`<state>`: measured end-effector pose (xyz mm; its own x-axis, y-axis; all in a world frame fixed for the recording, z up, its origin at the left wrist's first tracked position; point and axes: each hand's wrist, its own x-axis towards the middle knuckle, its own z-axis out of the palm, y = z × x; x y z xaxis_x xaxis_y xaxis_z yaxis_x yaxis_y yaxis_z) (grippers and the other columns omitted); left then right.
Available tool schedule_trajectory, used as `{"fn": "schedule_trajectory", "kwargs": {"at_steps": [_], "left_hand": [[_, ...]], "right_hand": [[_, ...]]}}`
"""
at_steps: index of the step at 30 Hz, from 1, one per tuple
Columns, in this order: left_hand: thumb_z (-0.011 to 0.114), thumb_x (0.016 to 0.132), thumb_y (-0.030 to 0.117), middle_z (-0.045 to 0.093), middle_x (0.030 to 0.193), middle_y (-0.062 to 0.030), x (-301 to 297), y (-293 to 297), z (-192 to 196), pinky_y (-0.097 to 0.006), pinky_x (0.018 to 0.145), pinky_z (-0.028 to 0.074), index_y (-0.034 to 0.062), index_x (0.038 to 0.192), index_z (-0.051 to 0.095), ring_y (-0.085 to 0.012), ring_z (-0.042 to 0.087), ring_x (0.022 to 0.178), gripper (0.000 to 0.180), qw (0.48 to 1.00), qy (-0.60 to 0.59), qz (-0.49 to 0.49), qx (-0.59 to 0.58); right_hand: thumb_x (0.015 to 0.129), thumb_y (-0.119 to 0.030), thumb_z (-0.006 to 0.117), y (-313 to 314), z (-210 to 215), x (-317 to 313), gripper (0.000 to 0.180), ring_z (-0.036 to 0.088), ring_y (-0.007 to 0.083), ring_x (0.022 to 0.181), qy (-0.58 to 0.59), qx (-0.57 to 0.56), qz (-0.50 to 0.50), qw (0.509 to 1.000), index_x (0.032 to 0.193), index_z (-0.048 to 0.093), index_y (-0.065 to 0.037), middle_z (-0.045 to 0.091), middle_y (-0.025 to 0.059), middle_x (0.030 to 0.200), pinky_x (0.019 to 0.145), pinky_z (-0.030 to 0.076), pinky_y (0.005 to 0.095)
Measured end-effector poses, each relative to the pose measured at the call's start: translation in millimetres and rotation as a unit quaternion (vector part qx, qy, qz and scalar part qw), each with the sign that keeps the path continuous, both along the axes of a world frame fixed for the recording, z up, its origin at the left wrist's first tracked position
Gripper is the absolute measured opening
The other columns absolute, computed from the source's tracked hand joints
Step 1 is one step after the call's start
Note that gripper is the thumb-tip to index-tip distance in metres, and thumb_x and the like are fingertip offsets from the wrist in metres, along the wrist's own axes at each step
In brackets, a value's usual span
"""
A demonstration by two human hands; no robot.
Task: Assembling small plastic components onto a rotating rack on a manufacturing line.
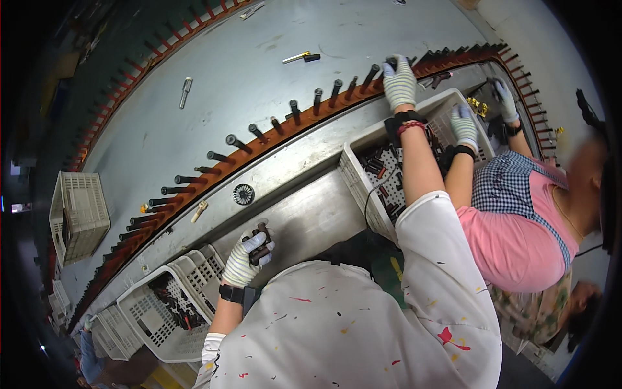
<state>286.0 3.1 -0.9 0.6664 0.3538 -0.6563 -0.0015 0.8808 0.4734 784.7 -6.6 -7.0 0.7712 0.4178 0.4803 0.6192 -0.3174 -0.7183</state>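
Note:
My left hand (247,258), in a striped knit glove, is closed around several short dark cylindrical pieces (258,245) above the metal ledge by my body. Stretched forward, my right hand (398,84) wears a like glove. Its fingers are closed on a dark cylindrical piece (391,63) at the curved orange-brown rail (243,155). Dark tubes stand along this rail, one after another, such as the upright tube (335,94) left of my right hand. The lower end of the piece in my right hand is hidden by the glove.
A pale crate (353,172) of dark pieces stands under my right arm; another pale crate (139,324) is at the lower left. A co-worker in pink (512,240) reaches in from the right. A black round grille (243,194) lies on the ledge. Loose brushes (186,92) lie beyond the rail.

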Motion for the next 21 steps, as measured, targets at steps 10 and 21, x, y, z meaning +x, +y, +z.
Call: {"fn": "schedule_trajectory", "kwargs": {"at_steps": [10, 21], "left_hand": [[0.064, 0.084, 0.021, 0.061, 0.092, -0.0083, 11.8, 14.6, 10.8, -0.023, 0.047, 0.043, 0.0061, 0.110, 0.053, -0.0146, 0.057, 0.075, 0.032, 0.999, -0.041, 0.000, 0.035], [0.056, 0.091, 0.022, 0.062, 0.099, -0.0123, 38.1, 20.6, 8.5, -0.021, 0.049, 0.044, 0.0051, 0.111, 0.055, -0.0174, 0.060, 0.080, 0.027, 0.983, -0.156, -0.044, -0.081]], "right_hand": [[0.087, -0.030, 0.052, -35.0, 44.5, -217.3, 0.034, 0.060, 0.0362, 0.093, 0.148, -0.193, 0.335, 0.910, 0.105, 0.059, -0.001, 0.062, 0.0197, 0.100, 0.082, 0.047, 0.0391], [0.092, -0.020, 0.055, -62.5, 43.2, -310.7, 0.025, 0.061, 0.0155, 0.084, 0.510, 0.151, 0.269, 0.803, 0.107, 0.052, 0.000, 0.059, 0.0088, 0.092, 0.072, 0.053, 0.0267]]}}
